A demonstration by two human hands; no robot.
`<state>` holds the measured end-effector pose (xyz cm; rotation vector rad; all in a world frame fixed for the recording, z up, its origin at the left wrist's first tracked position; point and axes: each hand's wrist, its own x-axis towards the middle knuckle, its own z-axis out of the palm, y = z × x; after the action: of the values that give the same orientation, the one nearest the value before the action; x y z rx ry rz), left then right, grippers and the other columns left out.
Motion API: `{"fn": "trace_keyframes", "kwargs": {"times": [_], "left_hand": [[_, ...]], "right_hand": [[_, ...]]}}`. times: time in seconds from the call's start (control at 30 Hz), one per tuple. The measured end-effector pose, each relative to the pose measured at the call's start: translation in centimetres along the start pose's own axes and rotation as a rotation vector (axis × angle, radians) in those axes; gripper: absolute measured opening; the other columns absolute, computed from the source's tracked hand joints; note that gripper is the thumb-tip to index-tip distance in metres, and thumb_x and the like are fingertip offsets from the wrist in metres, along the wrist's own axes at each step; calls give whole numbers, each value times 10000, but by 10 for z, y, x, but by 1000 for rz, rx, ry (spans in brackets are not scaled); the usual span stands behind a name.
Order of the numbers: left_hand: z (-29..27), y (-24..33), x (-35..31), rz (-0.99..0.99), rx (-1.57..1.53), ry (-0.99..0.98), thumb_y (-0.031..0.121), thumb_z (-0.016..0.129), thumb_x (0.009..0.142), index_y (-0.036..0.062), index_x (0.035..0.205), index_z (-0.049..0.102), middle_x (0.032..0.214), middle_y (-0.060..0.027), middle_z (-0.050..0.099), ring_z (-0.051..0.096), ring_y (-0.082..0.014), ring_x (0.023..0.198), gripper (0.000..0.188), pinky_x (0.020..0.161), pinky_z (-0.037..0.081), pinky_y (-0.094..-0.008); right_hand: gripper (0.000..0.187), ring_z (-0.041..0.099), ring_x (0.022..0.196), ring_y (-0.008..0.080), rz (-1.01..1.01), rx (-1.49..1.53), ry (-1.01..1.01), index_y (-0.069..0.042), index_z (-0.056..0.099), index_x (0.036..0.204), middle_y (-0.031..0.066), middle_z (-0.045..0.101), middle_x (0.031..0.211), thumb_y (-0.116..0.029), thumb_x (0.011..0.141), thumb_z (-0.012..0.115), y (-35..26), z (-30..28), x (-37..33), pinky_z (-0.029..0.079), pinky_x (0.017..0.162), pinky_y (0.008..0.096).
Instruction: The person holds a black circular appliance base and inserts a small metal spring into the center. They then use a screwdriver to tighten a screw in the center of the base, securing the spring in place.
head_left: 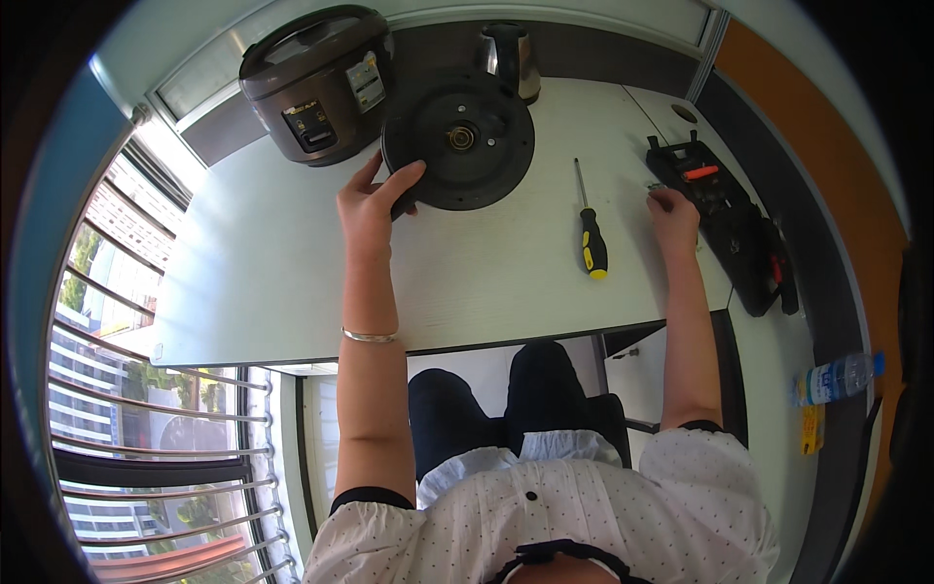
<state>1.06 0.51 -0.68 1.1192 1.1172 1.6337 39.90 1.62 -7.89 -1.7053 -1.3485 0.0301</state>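
Note:
My left hand [377,200] grips the left edge of a round black kettle base [486,170], thumb on the near face. The disc is tilted up off the white table, and a brass-coloured ring connector shows at its centre. Over on the right, my right hand [673,216] is closed in a pinch near the table top. Small metallic bits [654,185] show by its fingertips, too small to name. Between my hands lies a screwdriver [592,243] with a black and yellow handle, its shaft pointing away from me.
A brown rice cooker [316,88] stands at the back left, close to the disc. Behind the disc is a steel and black kettle [514,58]. An unfolded black tool case [730,209] with red-handled tools lies right. A water bottle [839,378] is farther right.

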Motion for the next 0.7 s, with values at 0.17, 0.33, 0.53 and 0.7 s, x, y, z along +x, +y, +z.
{"fn": "trace_keyframes", "kwargs": {"times": [0.17,0.33,0.53,0.7], "left_hand": [[-2,-2,0,11,4,-1,176,817,657,-149,1244,517,671,-72,640,536,-120,514,735,497,405,-247],[-4,-5,1,16,-1,-15,188,822,658,-166,1260,487,675,-82,644,550,-123,524,775,503,408,-248],[-4,-7,5,-4,7,-33,213,808,683,-130,1270,500,710,-81,653,547,-122,535,746,504,406,-243],[4,3,-3,24,12,-7,170,760,724,-100,1213,571,692,-70,645,523,-112,527,590,505,393,-254]], "right_hand": [[152,678,723,217,2,19,-39,-24,709,902,112,699,793,-105,773,702,0,-1,0,517,701,308],[158,675,721,214,-69,62,-9,-12,708,896,118,698,796,-111,773,708,2,1,-3,519,703,308],[142,676,752,170,-109,-32,14,-36,712,906,98,709,832,-106,783,716,5,7,-4,524,716,292],[120,665,725,273,-218,94,69,-27,706,874,130,687,848,-56,757,700,-8,11,-4,525,683,353]]}}
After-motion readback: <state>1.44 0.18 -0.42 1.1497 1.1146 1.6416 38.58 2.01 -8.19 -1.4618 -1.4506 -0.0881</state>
